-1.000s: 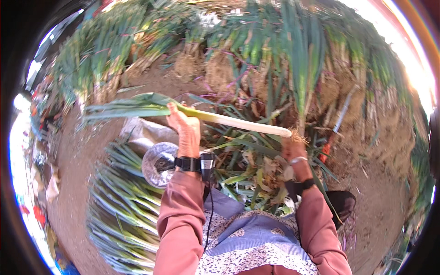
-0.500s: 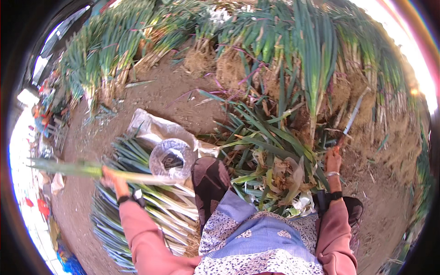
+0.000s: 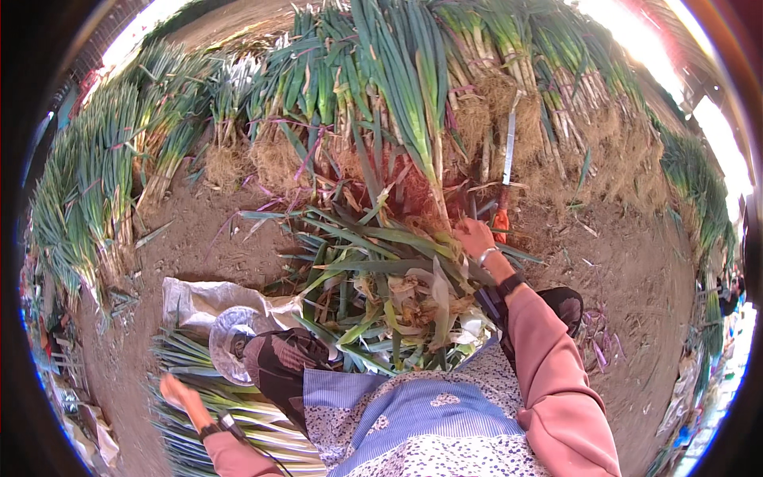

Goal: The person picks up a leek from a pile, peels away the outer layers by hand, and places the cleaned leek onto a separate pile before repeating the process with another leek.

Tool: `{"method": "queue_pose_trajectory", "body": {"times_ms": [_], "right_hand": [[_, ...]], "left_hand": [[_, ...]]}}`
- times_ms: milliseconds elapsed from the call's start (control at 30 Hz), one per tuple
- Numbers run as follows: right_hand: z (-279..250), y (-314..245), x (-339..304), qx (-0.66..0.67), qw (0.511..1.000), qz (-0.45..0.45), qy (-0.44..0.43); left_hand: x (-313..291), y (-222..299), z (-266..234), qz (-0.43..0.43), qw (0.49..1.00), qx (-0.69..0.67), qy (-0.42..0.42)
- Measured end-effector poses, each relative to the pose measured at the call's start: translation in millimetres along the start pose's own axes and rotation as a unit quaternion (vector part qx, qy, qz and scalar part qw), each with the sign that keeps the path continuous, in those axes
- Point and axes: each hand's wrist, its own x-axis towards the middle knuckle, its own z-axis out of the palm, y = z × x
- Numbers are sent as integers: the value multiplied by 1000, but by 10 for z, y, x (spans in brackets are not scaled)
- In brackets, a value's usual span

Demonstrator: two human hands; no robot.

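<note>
Leek (image 3: 417, 119) beyond the leaf heap (image 3: 362, 266), its roots (image 3: 441, 215) beside the right hand (image 3: 474, 237).
This hand looks narrow; whether it grips, I cannot tell. The leek is probably light, firm at its pale stem (image 3: 437, 173), the best place to hold. The left hand (image 3: 181, 393) is over the laid leeks (image 3: 274, 429), its grip also unclear.

Cannot tell contact from gap between the blurred left hand (image 3: 180, 393) and the laid leeks (image 3: 179, 358), or between the right hand (image 3: 475, 238) and the leaning leek (image 3: 438, 173). Can see only part of the clear roll (image 3: 221, 362) behind the knee (image 3: 286, 366); cannot identify clutter (image 3: 60, 342) along the left edge of the ground (image 3: 123, 358).
</note>
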Motion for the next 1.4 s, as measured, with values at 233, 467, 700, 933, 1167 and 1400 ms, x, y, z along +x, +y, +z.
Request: {"method": "queue_pose_trajectory", "body": {"times_ms": [233, 467, 700, 933, 1167, 1400], "right_hand": [[83, 535, 175, 47, 995, 48, 78], [304, 722, 224, 94, 984, 134, 73], [499, 845, 470, 151, 970, 188, -8], [560, 1806, 814, -118, 984, 91, -103], [819, 478, 667, 199, 949, 165, -179], [314, 381, 827, 22, 960, 257, 112]], "left_hand": [[-1618, 3890, 1939, -120, 834, -363, -399], [-2582, 4423, 2308, -293, 642, -434, -560], [-3057, 3766, 2764, -355, 649, -362, -567], [-3370, 4118, 3034, -361, 568, -367, -642], [-3024, 3877, 2923, -360, 603, -351, -619], [-3183, 4039, 2951, -356, 589, -328, -648]]}}
